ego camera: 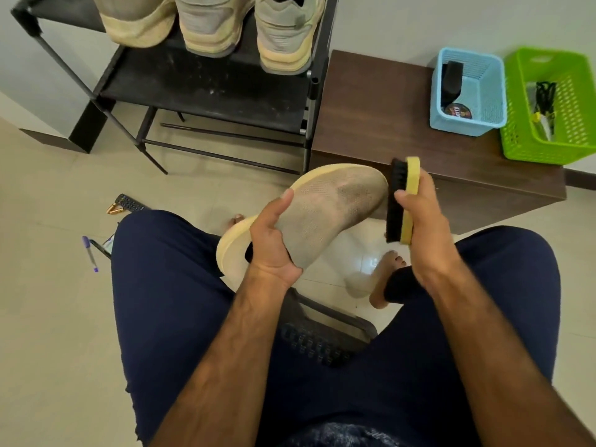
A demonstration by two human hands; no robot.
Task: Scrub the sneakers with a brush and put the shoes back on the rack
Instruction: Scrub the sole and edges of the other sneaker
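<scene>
Head view: scrub looks approx mid-way. Three pale grey-and-cream sneakers [213,24] sit on the black metal rack [206,88] at 12 o'clock, while a fourth grey mesh sneaker [322,214] w/ cream sole is held at centre, off the rack. Its mesh is dusty w/ a dark smudge twd the toe, so more brushing plus racking seems left. The left hand [274,240] grasps its collar, and the right hand [422,217] clenches a yellow-backed black-bristle brush [401,201] at the toe's 3 o'clock.

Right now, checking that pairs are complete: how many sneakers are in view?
4. Three grey sneakers with cream soles stand on the black metal rack: left, middle, right. The fourth sneaker is gripped in the left hand. More may be hidden above the frame.
</scene>
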